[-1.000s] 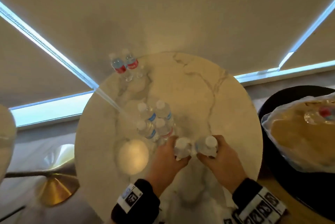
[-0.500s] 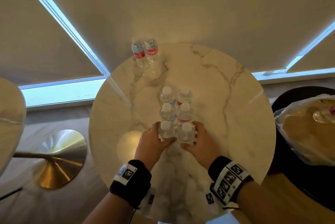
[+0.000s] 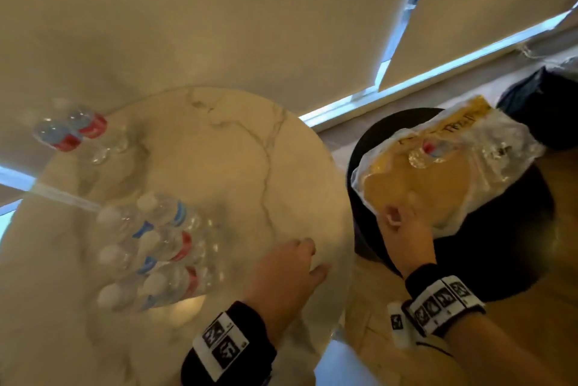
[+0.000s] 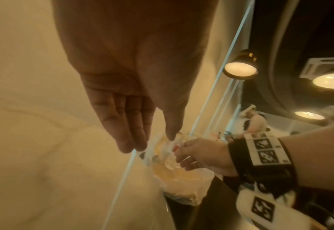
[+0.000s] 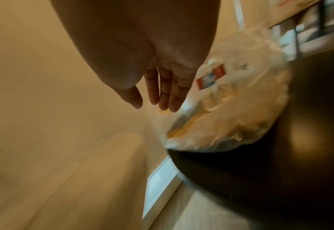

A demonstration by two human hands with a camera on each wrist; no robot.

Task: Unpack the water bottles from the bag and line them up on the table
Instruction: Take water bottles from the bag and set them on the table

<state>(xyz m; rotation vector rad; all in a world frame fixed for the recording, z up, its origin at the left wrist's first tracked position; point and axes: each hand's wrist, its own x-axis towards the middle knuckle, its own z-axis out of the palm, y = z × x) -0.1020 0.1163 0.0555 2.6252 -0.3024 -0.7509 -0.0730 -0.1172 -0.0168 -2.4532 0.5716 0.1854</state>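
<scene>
The right hand reaches out over the near edge of the plastic bag, fingers straight and loose, gripping nothing. The left hand hovers palm-down over the marble table, fingers relaxed and empty. Six bottles stand in paired rows on the table, two bottles near its far edge. One bottle lies inside the bag, which rests on a black stool.

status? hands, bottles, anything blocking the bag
Left hand open over the table, empty. Right hand open at the bag, nothing gripped. Eight bottles on the table; one bottle visible inside the bag. Nothing blocking.
</scene>
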